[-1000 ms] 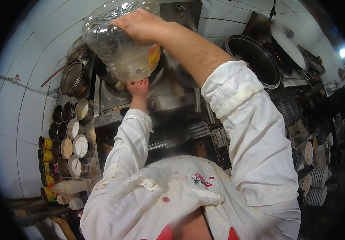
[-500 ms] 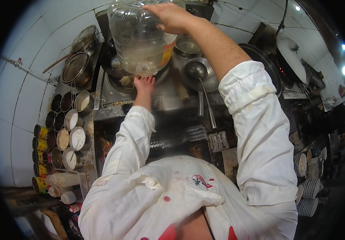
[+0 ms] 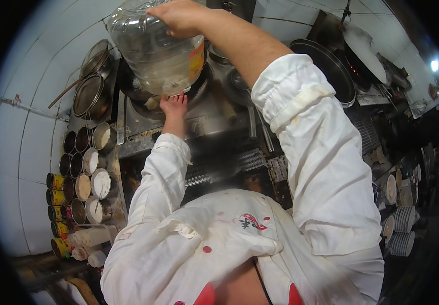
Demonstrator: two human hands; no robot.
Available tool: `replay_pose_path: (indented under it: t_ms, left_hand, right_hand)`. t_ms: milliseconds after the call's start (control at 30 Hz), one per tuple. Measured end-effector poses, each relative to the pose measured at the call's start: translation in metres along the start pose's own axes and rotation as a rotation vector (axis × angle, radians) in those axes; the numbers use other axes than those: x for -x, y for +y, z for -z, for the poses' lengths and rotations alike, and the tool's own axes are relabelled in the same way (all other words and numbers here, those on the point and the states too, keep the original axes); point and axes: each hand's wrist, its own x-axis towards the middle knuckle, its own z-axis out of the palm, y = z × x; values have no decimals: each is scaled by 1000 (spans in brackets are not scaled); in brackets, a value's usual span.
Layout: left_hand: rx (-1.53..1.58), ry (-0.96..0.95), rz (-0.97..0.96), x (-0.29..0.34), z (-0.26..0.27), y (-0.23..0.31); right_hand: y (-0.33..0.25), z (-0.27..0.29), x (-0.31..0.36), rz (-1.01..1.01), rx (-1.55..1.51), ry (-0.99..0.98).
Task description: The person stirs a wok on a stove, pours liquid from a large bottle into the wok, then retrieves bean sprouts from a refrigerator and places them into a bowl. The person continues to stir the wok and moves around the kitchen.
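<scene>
A large clear plastic jug (image 3: pixel 151 58) with an orange-yellow label is tilted over a dark wok (image 3: pixel 199 84) on the stove. My right hand (image 3: pixel 181 18) grips its upper end, with the thumb on the near side and the other fingers partly hidden. Low on the jug, my left hand (image 3: pixel 174 105) holds the near edge, its fingertips pointing up against the plastic. Beside the left hand is a pale lump (image 3: pixel 153 103) whose kind I cannot make out. Some cloudy liquid seems to sit in the jug's lower part.
Seasoning pots (image 3: pixel 101 183) stand in rows at the left, beside yellow-labelled cans (image 3: pixel 55 196) and squeeze bottles (image 3: pixel 88 235). Strainers (image 3: pixel 88 95) rest far left. Right of my forearm are a large black pan (image 3: pixel 326 71), a steaming wok (image 3: pixel 364 51) and stacked plates (image 3: pixel 402 244).
The jug has shifted left with both hands on it. My right forearm has swung left and now covers part of the ladle and perforated skimmer. The whole view has shifted slightly.
</scene>
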Motion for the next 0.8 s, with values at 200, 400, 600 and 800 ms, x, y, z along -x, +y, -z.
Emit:
replay_pose_path:
  t_ms: [200,400,600,800]
  left_hand:
    - [6,-8,6,2,1,0]
    - [-19,-41,-2,-3,6,-1]
    - [-4,-58,-6,3,4,-2]
    - [33,-75,5,-11,16,-1]
  right_hand:
    - [-4,1,9,-9,7,35]
    - [-11,-6,6,-72,126,-76]
    - [-15,-10,4,-45,138,-51]
    - [-31,-16,-3,3,169,11]
